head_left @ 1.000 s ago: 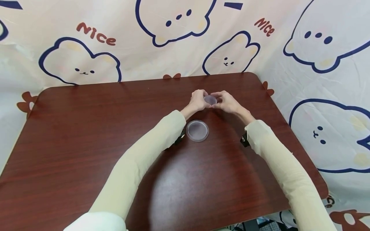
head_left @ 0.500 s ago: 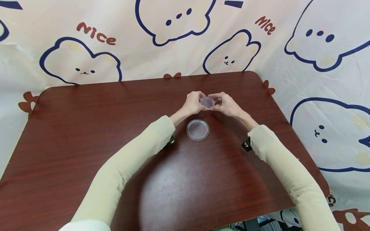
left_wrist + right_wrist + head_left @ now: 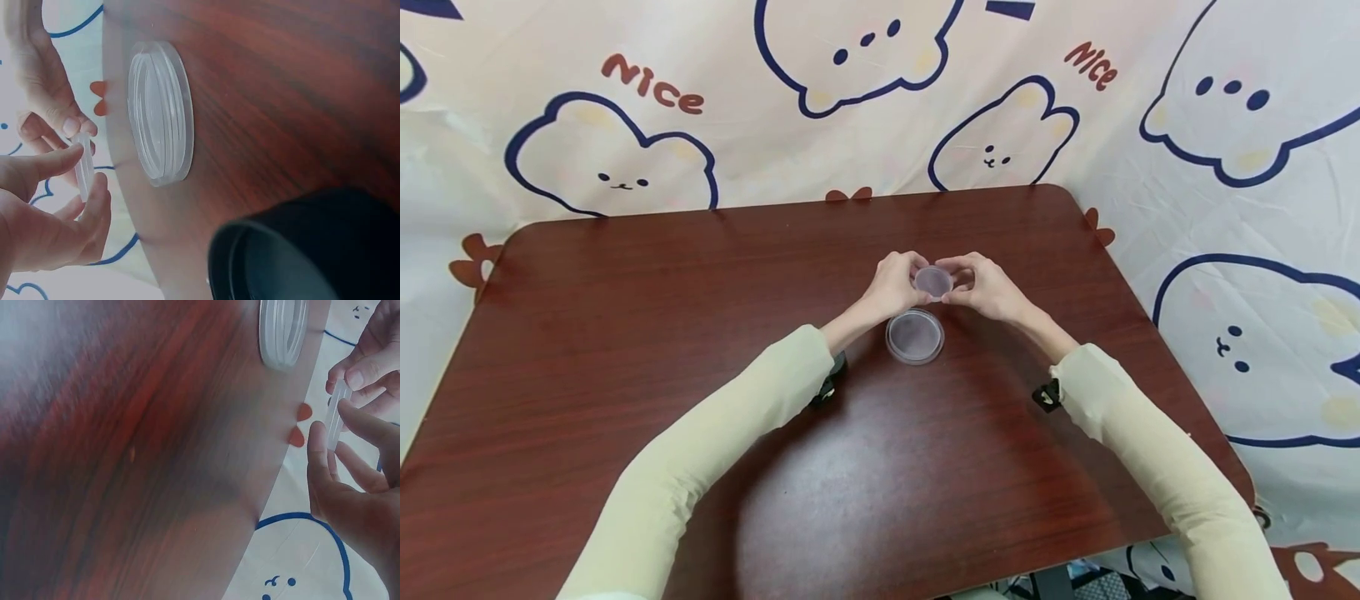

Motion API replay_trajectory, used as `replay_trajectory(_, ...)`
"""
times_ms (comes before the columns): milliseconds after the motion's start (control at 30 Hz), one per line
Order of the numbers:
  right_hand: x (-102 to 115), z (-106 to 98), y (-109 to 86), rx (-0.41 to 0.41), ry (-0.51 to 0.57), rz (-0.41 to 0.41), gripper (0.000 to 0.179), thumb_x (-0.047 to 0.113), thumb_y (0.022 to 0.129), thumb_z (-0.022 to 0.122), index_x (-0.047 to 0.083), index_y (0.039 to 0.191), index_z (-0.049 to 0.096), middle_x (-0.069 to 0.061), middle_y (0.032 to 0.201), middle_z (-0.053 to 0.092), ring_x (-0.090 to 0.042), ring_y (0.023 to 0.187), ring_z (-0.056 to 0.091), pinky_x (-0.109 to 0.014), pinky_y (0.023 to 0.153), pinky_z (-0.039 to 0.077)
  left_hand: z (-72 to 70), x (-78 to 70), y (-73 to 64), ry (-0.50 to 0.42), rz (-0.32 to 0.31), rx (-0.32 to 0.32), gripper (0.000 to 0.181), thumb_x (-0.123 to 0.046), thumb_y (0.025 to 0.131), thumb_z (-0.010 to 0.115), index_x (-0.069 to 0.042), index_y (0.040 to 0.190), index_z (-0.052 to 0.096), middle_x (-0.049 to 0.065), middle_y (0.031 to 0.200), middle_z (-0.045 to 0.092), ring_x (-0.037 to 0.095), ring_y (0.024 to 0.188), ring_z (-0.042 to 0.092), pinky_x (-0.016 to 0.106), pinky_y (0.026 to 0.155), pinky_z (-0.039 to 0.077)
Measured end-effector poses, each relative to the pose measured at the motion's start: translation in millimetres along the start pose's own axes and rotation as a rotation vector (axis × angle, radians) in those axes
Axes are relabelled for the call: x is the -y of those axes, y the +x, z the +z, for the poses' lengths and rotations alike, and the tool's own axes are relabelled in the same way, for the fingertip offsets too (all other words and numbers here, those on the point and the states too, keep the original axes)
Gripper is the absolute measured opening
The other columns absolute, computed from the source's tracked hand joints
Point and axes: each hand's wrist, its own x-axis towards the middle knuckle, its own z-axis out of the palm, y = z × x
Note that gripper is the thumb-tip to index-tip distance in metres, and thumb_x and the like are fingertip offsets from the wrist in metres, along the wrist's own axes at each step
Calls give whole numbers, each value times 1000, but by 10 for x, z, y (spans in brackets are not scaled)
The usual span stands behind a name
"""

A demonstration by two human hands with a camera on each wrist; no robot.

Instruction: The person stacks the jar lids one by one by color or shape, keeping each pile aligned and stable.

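Both hands pinch a small, shallow clear petri dish point(image 3: 934, 283) by its edge, one from each side, above the table. My left hand point(image 3: 895, 285) grips its left rim, thumb on the near side. On the right rim is my right hand point(image 3: 988, 288), thumb and fingers around the edge. The wrist views show the small dish point(image 3: 84, 165) edge-on between the fingertips. A larger clear petri dish point(image 3: 914, 337) rests flat on the table just nearer than the hands. From the left wrist, the larger dish point(image 3: 161, 115) shows several ringed edges, one within another.
The brown wooden table point(image 3: 625, 350) has rounded corners. Behind it and at its right hangs a white cloth point(image 3: 820, 158) with cartoon prints. A black round-mouthed object point(image 3: 300, 250) fills the lower right corner of the left wrist view.
Both hands have drawn the small dish toward the person and slightly left, closer to the larger dish. The larger dish has stayed in place.
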Motion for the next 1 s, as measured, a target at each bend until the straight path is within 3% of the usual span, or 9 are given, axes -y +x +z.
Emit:
replay_trajectory(300,96,173,-179,-3,7,-66,55,-6,79,76,-6,130,55,-21,111,49,-31,98,61,-28,79,53,-64,-15,-293,63,28,10,43,-4,76,81,3,114,62,13,97,65,23,106,46,31,88,39)
replay_trajectory(600,145,280,-296,-5,-20,-110,53,-7,77,77,-5,127,58,-18,106,50,-30,95,63,-30,78,54,-57,33,-525,11,66,6,47,-3,78,79,4,119,58,16,105,61,30,104,54,30,83,47)
replay_trajectory(1000,127,425,-398,-13,-6,-109,51,-7,76,78,-5,123,59,-18,104,52,-27,89,65,-27,74,55,22,52,-682,-15,-37,17,46,-4,78,80,0,120,62,14,106,60,27,101,55,30,82,47)
